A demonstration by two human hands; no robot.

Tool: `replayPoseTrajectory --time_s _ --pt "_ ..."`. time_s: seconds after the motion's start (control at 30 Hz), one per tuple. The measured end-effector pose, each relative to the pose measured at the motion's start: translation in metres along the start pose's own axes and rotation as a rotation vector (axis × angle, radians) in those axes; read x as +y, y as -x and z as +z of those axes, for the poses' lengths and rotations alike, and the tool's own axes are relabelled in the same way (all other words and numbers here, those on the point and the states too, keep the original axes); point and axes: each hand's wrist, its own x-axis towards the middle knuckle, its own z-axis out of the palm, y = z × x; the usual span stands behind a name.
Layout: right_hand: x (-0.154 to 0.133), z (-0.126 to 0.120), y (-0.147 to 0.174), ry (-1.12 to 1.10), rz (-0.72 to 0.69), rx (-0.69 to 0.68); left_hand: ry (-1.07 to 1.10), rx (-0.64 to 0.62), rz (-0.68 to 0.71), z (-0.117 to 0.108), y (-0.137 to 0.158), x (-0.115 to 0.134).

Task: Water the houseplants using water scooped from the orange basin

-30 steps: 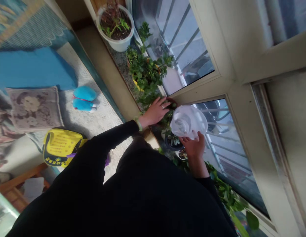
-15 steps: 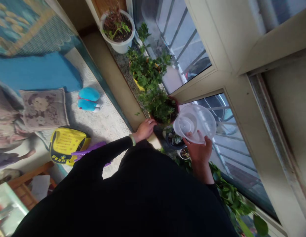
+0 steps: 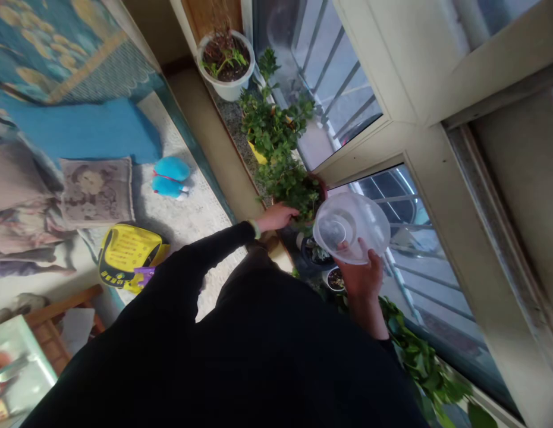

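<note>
My left hand (image 3: pixel 279 217) reaches to the near side of a leafy potted plant (image 3: pixel 294 187). Its fingers are drawn together with the tips among the lower leaves by the pot's rim; what lies between them is too small to make out. A clear plastic bowl (image 3: pixel 370 217) is in my right hand (image 3: pixel 361 279), with the fingers gripping its near edge. The bowl is tilted beside the plant, in front of the window. Below it are a dark pot with a small succulent (image 3: pixel 319 251) and a small white pot (image 3: pixel 336 278).
More plants stand along the stone sill: a bushy one (image 3: pixel 276 122) and a white pot (image 3: pixel 229 65) at the far end. Trailing leaves (image 3: pixel 410 351) hang at lower right. A window frame (image 3: pixel 392 139) borders the right. On the left lie a yellow bag (image 3: pixel 131 252) and a blue plush toy (image 3: pixel 169 175).
My left hand has moved right and slightly up, from the pot's edge into the lower leaves. My right hand keeps the bowl nearly where it was. The view has shifted slightly.
</note>
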Motion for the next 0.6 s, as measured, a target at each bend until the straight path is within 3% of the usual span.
replayPoseTrajectory --time_s 0.27,0.43,0.6 --pt "0.011 -0.017 -0.001 0.050 -0.028 0.004 0.321 -0.184 -0.027 -0.045 -0.049 0.006" --pt "0.018 -0.020 0.000 0.126 -0.076 -0.006 0.505 -0.253 -0.051 -0.056 -0.074 0.006" --pt "0.025 -0.006 -0.002 0.250 -0.110 0.055 0.611 -0.292 -0.090 -0.059 -0.084 0.013"
